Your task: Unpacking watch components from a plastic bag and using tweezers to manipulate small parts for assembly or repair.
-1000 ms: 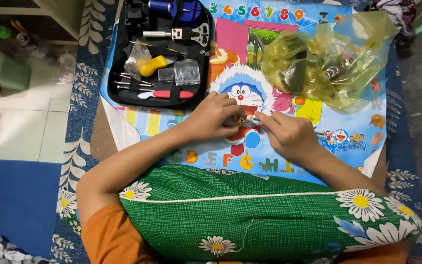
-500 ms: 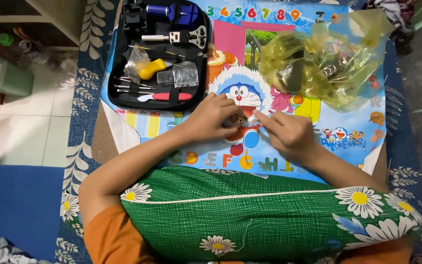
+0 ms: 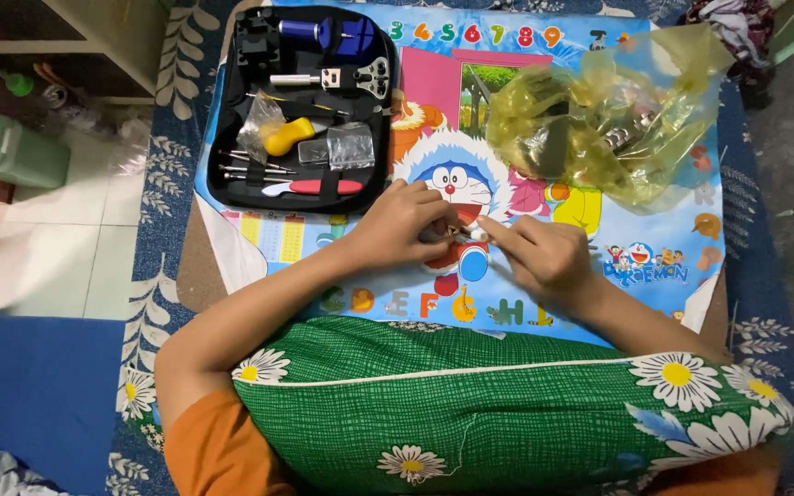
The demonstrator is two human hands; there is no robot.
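While the two earlier pictures are set beside the present one, very little is found to have shifted: the left hand (image 3: pixel 402 225) and the right hand (image 3: pixel 539 253) are still met at the middle of the frame, over the cartoon-printed mat (image 3: pixel 599 285) on the low bench. A small metal part (image 3: pixel 457 231), too tiny to be identified, is pinched between the fingers of the left hand, which are closed together on it. The fingers of the right hand are drawn together on a small white piece (image 3: pixel 478 233) just beside that part, touching it or nearly so. Fine work at one fixed spot is therefore judged to be continuing, not finished. At upper left, the black tool tray (image 3: pixel 232 119) lies untouched; at upper right, the yellow plastic bag (image 3: pixel 618 129) is likewise undisturbed. A green flowered cushion (image 3: pixel 507 404) fills the lower frame.
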